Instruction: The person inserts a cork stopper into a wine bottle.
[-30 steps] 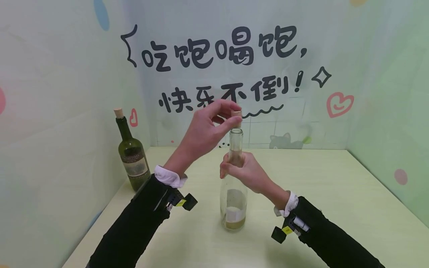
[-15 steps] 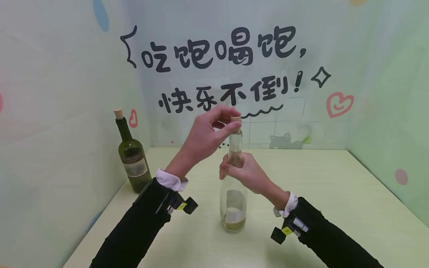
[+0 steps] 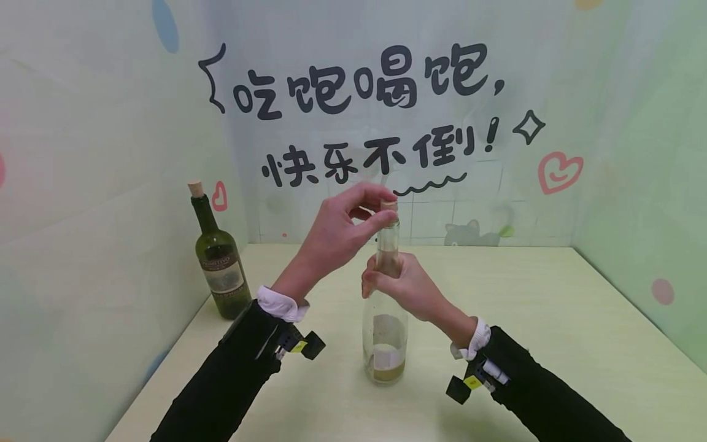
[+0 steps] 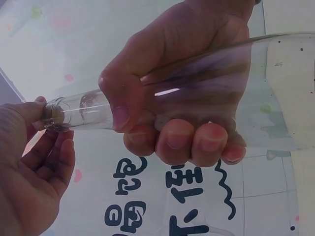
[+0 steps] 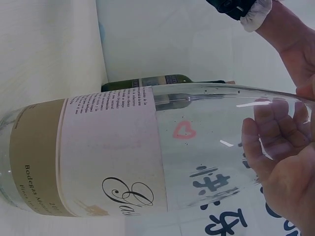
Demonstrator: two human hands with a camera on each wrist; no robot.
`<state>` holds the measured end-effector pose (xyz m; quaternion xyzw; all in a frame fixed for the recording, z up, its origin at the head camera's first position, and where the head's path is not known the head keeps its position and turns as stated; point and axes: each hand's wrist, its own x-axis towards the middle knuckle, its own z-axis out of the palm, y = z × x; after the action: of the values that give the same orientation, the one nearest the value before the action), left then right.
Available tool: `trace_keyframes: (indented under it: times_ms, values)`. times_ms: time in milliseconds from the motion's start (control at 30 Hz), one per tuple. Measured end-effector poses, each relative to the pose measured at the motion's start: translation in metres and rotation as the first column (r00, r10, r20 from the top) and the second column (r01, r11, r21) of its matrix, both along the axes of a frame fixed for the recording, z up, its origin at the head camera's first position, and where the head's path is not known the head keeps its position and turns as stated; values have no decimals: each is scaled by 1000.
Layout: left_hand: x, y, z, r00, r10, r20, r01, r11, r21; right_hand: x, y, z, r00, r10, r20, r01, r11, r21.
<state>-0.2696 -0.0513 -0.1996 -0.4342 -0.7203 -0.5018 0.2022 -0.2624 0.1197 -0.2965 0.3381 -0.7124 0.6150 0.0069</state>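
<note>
A clear glass wine bottle (image 3: 385, 331) stands upright on the pale table, with a white and tan label (image 5: 113, 152) on its body. My right hand (image 3: 409, 285) grips it at the shoulder and lower neck; in the left wrist view the fingers of that right hand (image 4: 172, 98) wrap round the glass. At the bottle's mouth, my left hand (image 3: 345, 227) pinches a cork (image 3: 389, 205) between thumb and fingers. The cork's lower end shows inside the mouth (image 4: 56, 115) through the glass. Fingertips of the left hand (image 4: 34, 162) sit right at the rim.
A green wine bottle (image 3: 223, 270) with a cork (image 3: 196, 188) in its top stands at the left, close to the side wall. Behind the table (image 3: 525, 319) rises a back wall (image 3: 353, 37) with large dark lettering. A pale green wall (image 3: 652, 202) borders the right.
My left hand has moved down with the cork, from just above the bottle's mouth into it, and less of the cork shows now. The right hand and bottle have barely moved.
</note>
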Motion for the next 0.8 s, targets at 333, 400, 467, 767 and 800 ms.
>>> trace_keyframes:
  times_ms: [333,400,467,767,800]
  values:
    - [4,-1,1,998,-28,49,28,1000,-2,2,-1,2,1000,-7,-13,7,1000,6]
    - [4,-1,1,998,-33,51,33,999,-4,3,-1,2,1000,-9,-15,9,1000,4]
    - [4,0,1,998,-36,42,36,999,2,3,-1,2,1000,-7,-17,7,1000,3]
    - [6,4,-6,999,-2,-33,4,999,49,4,-2,0,999,-18,-27,18,1000,16]
    - [7,4,-6,999,5,-32,-4,999,49,4,-2,0,999,-17,-27,18,1000,15]
